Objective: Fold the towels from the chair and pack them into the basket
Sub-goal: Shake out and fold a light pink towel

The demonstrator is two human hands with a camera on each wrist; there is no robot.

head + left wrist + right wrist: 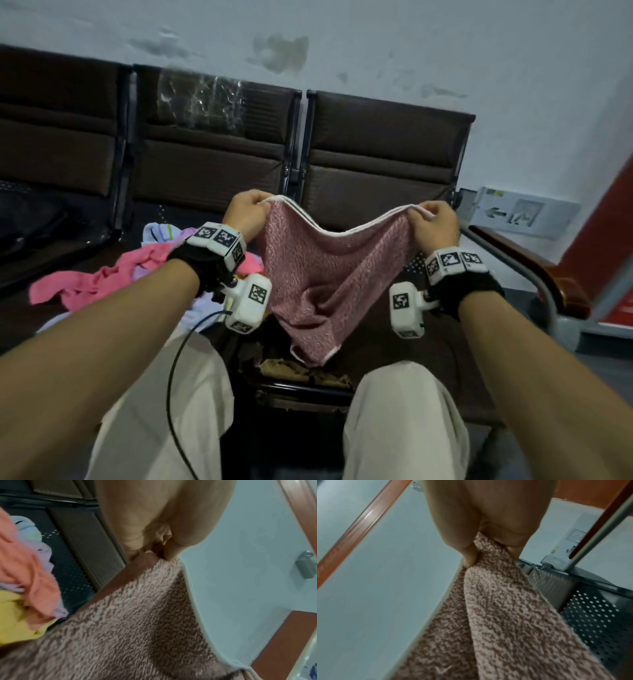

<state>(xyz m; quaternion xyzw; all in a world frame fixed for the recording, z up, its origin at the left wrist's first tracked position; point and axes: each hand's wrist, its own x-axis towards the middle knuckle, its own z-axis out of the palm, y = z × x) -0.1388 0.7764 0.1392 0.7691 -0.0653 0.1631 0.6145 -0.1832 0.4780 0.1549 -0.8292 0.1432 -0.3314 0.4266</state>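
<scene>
You've got the towel [325, 270] up in front of you, over the chair [383, 147] seat & above your knees. Left hand [245, 214] pinches the top-left corner, right hand [435, 221] pinches the top-right. Fingers [468, 555] on the right are curled tight round the terry, thumb on one side, cloth bunched between; same on the left, thumb tip [169, 550] pressed on the corner. Top edge sags in the middle btw your hands, pale trim showing along it. Looks doubled, 2 layers at the top edge. Body of the towel hangs to a point, bottom hem just above the seat's front edge.

To your left, on the next seat, a pile [113, 277] of more towels: pink on top, lilac & striped pale blue behind, some yellow [15, 615] seen from the left wrist. Pile is apart from the held towel.

Armrest [534, 270] sits to your right. Cable [178, 359] runs from the left wrist unit across your left leg.
</scene>
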